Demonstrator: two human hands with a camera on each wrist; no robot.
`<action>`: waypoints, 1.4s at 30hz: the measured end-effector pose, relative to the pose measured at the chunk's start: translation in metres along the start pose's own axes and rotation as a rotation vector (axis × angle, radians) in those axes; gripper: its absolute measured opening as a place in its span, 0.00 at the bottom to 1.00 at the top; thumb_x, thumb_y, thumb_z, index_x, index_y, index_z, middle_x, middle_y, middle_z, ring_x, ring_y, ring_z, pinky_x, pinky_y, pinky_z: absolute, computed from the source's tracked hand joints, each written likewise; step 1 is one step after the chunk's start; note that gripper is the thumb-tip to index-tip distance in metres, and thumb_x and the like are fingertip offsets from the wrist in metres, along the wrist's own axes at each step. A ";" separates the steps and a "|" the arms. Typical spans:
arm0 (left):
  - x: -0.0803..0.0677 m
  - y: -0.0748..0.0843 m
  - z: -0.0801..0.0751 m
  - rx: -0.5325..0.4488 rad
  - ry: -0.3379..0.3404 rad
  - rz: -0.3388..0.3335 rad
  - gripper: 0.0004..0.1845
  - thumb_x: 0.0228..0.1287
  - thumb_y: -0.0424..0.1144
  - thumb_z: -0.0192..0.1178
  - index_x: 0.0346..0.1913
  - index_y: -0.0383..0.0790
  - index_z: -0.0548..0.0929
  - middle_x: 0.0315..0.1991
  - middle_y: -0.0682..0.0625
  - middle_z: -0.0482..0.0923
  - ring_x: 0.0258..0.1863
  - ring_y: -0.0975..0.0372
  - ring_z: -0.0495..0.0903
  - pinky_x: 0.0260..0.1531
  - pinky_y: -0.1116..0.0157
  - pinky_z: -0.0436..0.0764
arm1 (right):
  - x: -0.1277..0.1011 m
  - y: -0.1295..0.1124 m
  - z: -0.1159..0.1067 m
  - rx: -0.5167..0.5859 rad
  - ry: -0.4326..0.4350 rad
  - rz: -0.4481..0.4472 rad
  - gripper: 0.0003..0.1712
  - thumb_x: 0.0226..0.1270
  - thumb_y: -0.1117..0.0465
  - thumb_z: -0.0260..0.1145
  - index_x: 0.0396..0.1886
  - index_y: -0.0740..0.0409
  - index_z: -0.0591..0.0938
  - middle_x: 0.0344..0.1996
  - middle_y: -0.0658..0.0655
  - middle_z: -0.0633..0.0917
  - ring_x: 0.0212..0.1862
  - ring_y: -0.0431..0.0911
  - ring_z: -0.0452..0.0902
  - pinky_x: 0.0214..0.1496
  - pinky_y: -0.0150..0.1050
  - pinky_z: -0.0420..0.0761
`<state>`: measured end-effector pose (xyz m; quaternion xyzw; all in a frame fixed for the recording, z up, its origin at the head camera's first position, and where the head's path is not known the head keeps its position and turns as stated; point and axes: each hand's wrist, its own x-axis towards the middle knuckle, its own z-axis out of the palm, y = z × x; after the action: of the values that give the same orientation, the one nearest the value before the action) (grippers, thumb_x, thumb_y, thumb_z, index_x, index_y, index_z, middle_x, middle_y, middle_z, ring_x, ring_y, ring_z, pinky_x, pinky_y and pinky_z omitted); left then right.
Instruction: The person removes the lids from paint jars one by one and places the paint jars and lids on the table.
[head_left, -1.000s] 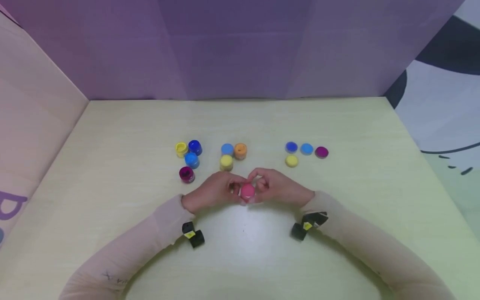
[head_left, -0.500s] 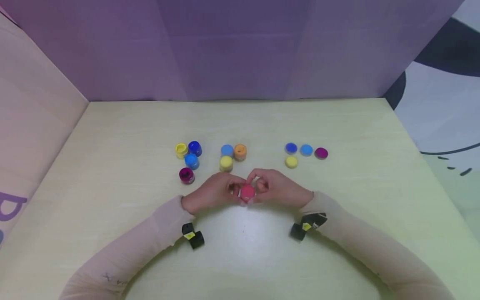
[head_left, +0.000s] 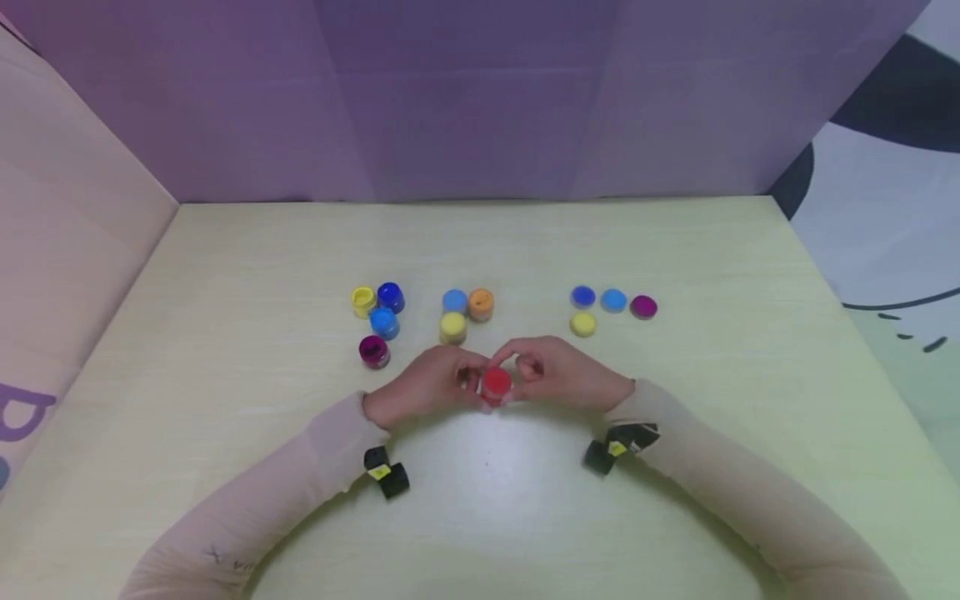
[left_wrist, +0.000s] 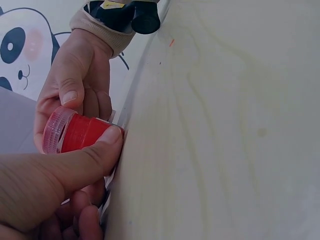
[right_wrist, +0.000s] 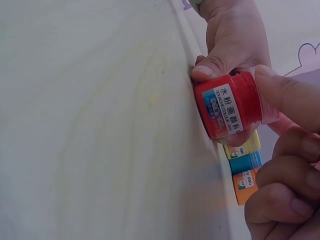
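Head cam: red jar btwn hands, top redder vs. moment ago. L hand clamps jar; R hand thumb/finger pinch clear lid. I judge lid coming loose.

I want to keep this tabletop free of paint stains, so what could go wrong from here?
The lid pinched by the right hand looks partly off the neck of the red jar, so a sudden release could jolt the jar and perhaps spill paint.

The open purple jar stands near the left hand; a sideways swing might knock it over.
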<state>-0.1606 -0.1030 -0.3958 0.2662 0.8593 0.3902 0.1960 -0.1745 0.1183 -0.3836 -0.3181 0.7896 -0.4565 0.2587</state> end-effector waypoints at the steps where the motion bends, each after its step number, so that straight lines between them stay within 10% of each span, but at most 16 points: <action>1: 0.000 0.000 0.000 -0.003 0.001 0.001 0.13 0.50 0.40 0.72 0.42 0.50 0.85 0.21 0.57 0.74 0.26 0.62 0.71 0.29 0.68 0.69 | 0.000 -0.001 0.000 -0.003 0.004 0.001 0.21 0.56 0.61 0.71 0.51 0.52 0.80 0.15 0.48 0.62 0.22 0.42 0.61 0.35 0.35 0.66; 17: -0.004 0.001 0.000 -0.038 0.017 -0.017 0.20 0.50 0.40 0.72 0.49 0.50 0.84 0.26 0.58 0.77 0.29 0.63 0.73 0.31 0.68 0.73 | -0.011 0.000 -0.009 -0.021 0.074 0.101 0.19 0.56 0.55 0.72 0.48 0.44 0.80 0.16 0.50 0.65 0.23 0.44 0.63 0.33 0.36 0.66; 29: -0.017 0.000 -0.008 -0.087 0.045 -0.159 0.23 0.50 0.41 0.72 0.52 0.54 0.82 0.31 0.56 0.77 0.34 0.60 0.75 0.34 0.64 0.76 | -0.030 0.009 -0.025 -0.012 0.143 0.183 0.20 0.56 0.52 0.72 0.49 0.42 0.80 0.15 0.53 0.66 0.21 0.47 0.62 0.30 0.37 0.67; 42: -0.035 0.001 -0.032 -0.093 0.112 -0.192 0.30 0.51 0.39 0.72 0.60 0.49 0.77 0.31 0.53 0.78 0.34 0.57 0.74 0.29 0.64 0.77 | -0.053 0.023 -0.051 -0.152 0.289 0.138 0.21 0.55 0.62 0.72 0.50 0.54 0.81 0.15 0.50 0.66 0.21 0.43 0.62 0.26 0.34 0.64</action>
<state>-0.1505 -0.1420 -0.3701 0.1511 0.8715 0.4231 0.1965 -0.1807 0.1947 -0.3748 -0.2130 0.8709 -0.4175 0.1481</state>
